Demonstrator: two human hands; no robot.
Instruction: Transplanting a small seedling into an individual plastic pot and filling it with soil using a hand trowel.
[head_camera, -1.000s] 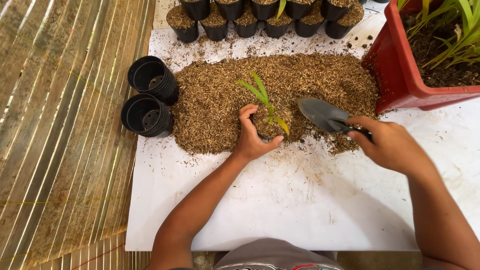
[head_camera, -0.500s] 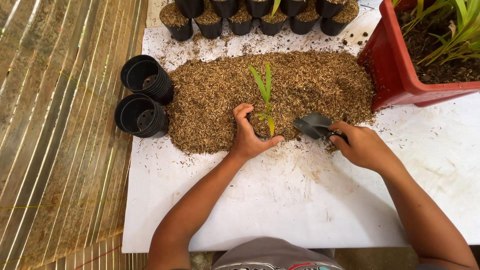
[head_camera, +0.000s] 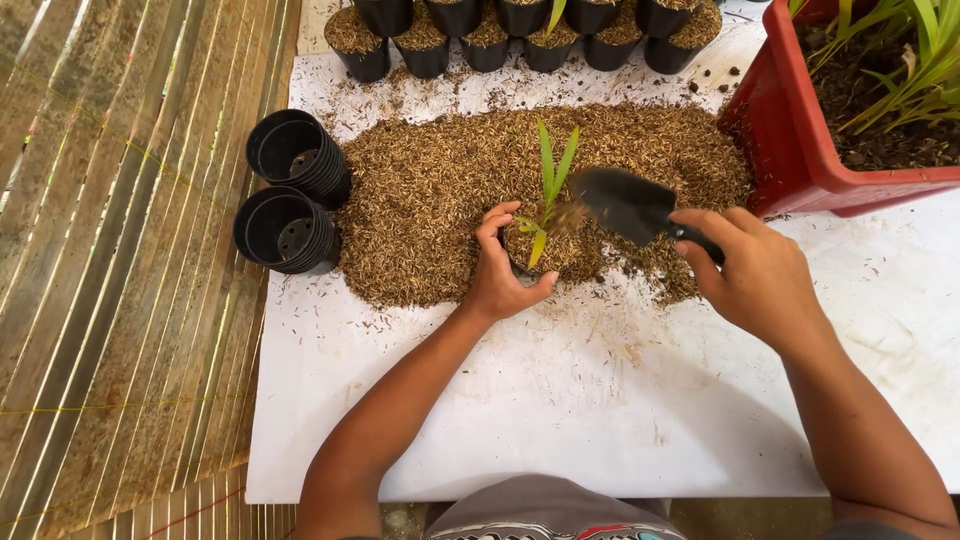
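Pots first, far left: two stacks of empty black pots (head_camera: 290, 195) lie on their sides at the edge of the white board (head_camera: 560, 400), just beside the brown husk heap (head_camera: 450, 190). Bamboo slat floor (head_camera: 120, 270) left of the board.

Left hand (head_camera: 505, 268) sits at the heap's near edge, fingers curled around a small black pot (head_camera: 530, 250), thumb on the near side, fingertips over the far rim. Forearm runs up from lower left, wrist low on the board. Pot is mostly hidden by the hand and husk; it stands upright, filled near the rim.

Seedling (head_camera: 548, 185) rises from that pot, thin green leaves, one yellowish. Looks fragile, bends easily; better not to grip the stem, hold the pot wall instead. Pot looks like thin plastic, light, likely flexes if squeezed. Husk is loose and dry, spills readily.

Trowel (head_camera: 622, 200), dark blade, is tilted toward the pot, its tip just beside the leaves, a little husk falling off it. Right hand (head_camera: 755, 275) is closed around the trowel handle, index finger along the top, wrist raised, forearm coming from lower right.

Back row: filled black pots (head_camera: 480, 45) along the board's far edge. Far right: red planter (head_camera: 790, 140) with green plants, touching the heap.
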